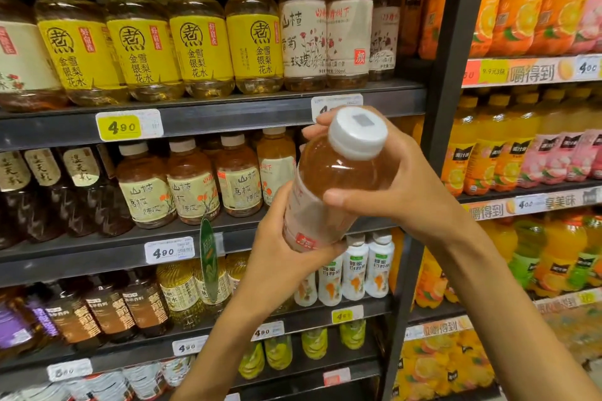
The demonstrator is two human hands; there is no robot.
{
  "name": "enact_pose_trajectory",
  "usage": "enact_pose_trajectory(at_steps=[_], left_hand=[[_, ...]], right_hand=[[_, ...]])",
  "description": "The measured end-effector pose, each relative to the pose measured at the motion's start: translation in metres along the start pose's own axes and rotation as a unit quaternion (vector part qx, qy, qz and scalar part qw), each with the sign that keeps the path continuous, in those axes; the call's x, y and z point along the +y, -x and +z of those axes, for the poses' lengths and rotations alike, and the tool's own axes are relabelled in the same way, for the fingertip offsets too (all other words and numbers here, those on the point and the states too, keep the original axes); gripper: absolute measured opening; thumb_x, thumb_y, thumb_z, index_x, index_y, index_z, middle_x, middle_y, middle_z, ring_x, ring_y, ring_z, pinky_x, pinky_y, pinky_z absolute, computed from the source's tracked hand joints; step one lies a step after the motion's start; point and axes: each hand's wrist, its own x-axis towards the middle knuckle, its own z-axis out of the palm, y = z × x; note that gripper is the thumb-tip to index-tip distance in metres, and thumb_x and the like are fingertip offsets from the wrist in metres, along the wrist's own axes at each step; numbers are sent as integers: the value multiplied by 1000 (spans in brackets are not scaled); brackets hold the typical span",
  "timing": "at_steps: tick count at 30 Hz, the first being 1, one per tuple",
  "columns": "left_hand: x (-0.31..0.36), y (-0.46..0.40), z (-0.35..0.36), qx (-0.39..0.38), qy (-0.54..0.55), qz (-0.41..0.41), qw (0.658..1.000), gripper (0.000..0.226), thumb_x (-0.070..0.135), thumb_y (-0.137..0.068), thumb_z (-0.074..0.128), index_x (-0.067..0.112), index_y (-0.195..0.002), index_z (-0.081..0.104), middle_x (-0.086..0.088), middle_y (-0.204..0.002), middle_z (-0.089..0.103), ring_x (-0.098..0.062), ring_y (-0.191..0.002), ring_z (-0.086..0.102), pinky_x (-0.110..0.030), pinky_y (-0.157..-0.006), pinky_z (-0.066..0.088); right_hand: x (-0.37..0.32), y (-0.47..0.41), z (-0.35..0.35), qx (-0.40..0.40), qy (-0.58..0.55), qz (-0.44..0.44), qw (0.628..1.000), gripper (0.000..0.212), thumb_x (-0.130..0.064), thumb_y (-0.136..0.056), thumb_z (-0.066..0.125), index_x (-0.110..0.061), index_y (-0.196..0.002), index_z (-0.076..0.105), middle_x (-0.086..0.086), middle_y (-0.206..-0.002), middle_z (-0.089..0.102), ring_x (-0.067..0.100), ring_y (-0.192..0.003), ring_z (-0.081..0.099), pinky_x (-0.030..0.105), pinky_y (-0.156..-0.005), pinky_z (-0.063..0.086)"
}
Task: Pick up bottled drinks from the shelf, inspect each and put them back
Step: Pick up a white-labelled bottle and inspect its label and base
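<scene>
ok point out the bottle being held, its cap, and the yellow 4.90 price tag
held bottle (342, 172), head view, on the clear amber shoulder
white cap (356, 133), head view, on the cap's flat top
yellow price tag (122, 127), head view, on the printed price, top shelf edge

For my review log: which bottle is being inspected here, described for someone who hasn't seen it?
In front of the dark shelf, between its top two rows, both hands hold one bottle. The left hand grips its base, the right hand its shoulder. Unlike the upright shelved bottles, it is tilted, white cap facing the camera.
</scene>
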Motion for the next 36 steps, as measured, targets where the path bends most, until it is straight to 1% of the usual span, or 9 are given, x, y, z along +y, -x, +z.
enact_pose_trajectory(at_steps=[2,6,13,18,23,26,29,31,36], left_hand=[[-3,-6,-2,17,-30,15,999,83,20,-64,87,33,-134,45,10,-125,59,-3,-115,57,-16,-86,52],[-9,-18,-5,32,-62,28,997,83,32,-61,85,31,-135,47,12,-127,59,0,-117,55,-9,-85,47],[-9,-13,-10,-4,-39,33,999,84,29,-58,87,36,-132,48,16,-125,62,-5,-116,58,-16,-87,50],[-5,-8,-13,-56,17,-4,998,85,29,-57,88,32,-131,46,14,-127,61,-9,-117,60,-21,-93,50],[-6,-4,-6,-141,82,-34,986,70,23,-61,84,22,-126,56,1,-123,67,-16,-115,63,-22,-92,49],[-11,1,3,-127,144,-60,979,78,43,-59,87,24,-127,53,3,-124,67,-14,-117,61,-18,-91,48],[-10,2,14,-62,170,-77,981,80,68,-57,76,42,-126,46,17,-126,63,-4,-119,58,-12,-88,48],[-7,-3,26,-31,158,-59,985,74,74,-62,68,42,-125,47,19,-123,65,-2,-115,60,-11,-85,48],[-4,-10,33,26,186,-60,980,68,78,-71,54,33,-121,61,7,-121,69,-12,-114,63,-30,-95,52]], right_hand=[[-2,3,3,-8,24,-46,999,61,-1,-68,78,-6,-123,52,11,-124,60,25,-118,57,39,-98,48],[-4,6,8,-23,67,-106,992,57,-2,-66,79,-11,-116,52,9,-122,58,21,-119,55,33,-99,44],[-1,6,3,-9,38,-76,996,59,-8,-69,82,-12,-120,53,4,-120,61,20,-116,57,31,-97,46],[7,-1,-7,39,-156,8,987,56,-25,-71,63,-15,-125,52,-2,-119,66,20,-116,60,33,-92,50],[7,-13,-7,-40,-226,2,973,41,-17,-79,54,-13,-119,59,4,-110,69,25,-110,63,38,-92,50],[7,-13,-6,24,-207,10,978,29,-16,-80,59,-12,-108,64,3,-98,71,23,-99,65,34,-85,52],[5,-14,-3,158,-136,27,978,20,-19,-84,67,-14,-104,68,3,-94,72,17,-91,67,29,-80,54],[5,-16,3,224,-108,42,968,21,-20,-87,69,-10,-105,68,2,-89,71,12,-84,67,23,-74,53],[7,-20,-3,218,-155,116,957,26,-31,-93,58,-12,-108,69,4,-97,74,14,-92,70,24,-78,54]])
